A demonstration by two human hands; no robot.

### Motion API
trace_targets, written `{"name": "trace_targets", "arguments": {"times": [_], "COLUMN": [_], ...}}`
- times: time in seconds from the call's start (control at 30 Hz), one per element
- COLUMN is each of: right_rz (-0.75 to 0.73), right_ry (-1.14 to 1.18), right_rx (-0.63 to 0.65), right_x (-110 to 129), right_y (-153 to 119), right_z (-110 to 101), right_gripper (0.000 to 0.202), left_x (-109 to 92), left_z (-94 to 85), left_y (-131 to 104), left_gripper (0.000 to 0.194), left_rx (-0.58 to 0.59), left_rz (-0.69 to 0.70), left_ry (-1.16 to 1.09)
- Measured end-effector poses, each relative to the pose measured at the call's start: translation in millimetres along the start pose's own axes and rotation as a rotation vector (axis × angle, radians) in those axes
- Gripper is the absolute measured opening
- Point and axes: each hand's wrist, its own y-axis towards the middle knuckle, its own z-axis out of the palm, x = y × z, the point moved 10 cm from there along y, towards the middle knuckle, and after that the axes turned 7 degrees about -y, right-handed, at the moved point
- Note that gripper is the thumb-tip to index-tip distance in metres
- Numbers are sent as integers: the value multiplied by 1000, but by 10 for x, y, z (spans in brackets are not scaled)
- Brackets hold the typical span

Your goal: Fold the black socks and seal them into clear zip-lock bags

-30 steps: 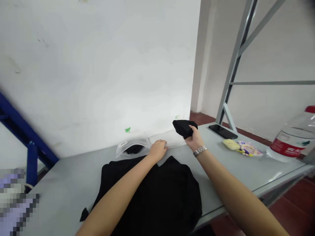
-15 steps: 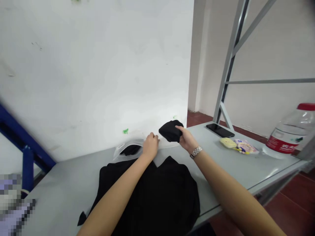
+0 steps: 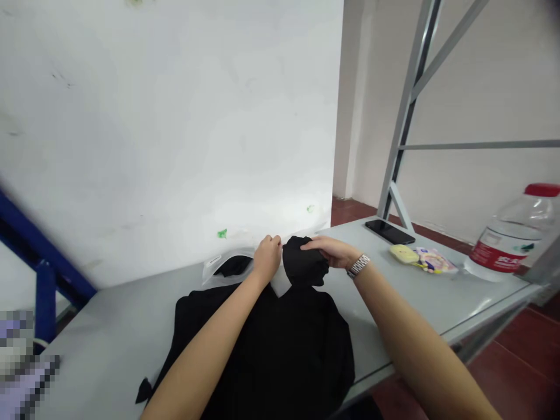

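Note:
Black folded cloth [image 3: 304, 262] hangs from my right hand [image 3: 335, 251], its fingers closed on the upper edge. Just left of it, my left hand [image 3: 268, 256] is closed in a pinch, apparently on the edge of a clear plastic bag [image 3: 210, 269]. Black fabric shows inside the bag's left end; my hands and the cloth hide much of the rest. A large black garment [image 3: 280, 356] lies spread on the grey table [image 3: 109, 332] below my forearms. The held cloth hangs at the garment's V-shaped far edge.
A phone [image 3: 390, 231], a small yellow case [image 3: 403, 254] and a colourful packet [image 3: 435, 260] lie to the right. Beyond them stands a large water bottle [image 3: 503, 245] with a red cap. A white panel [image 3: 175, 146] closes the back; a blue metal frame [image 3: 46, 297] stands at left.
My right hand has lowered the black cloth and brought it nearer my left hand; the cloth now hangs looser and more open. My left hand has stayed nearly in place.

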Motion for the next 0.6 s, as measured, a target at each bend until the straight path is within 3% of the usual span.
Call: {"name": "trace_targets", "arguments": {"times": [0.1, 0.27, 0.43, 0.6], "right_rz": [41, 25, -165, -403], "right_ry": [-8, 54, 163, 185], "right_rx": [-22, -189, -377, -279], "right_x": [-93, -205, -26, 184], "right_y": [51, 192, 163, 62], "right_z": [-17, -196, -336, -133], "right_gripper": [15, 14, 6, 20], "left_x": [-60, -254, -761, -1209], "left_z": [2, -67, -56, -40], "left_y": [-9, -49, -193, -483], "left_gripper": [20, 26, 31, 34], "left_rx": [-1, -51, -16, 12], "left_rz": [39, 149, 400, 603], "left_ry": [-32, -72, -116, -116]}}
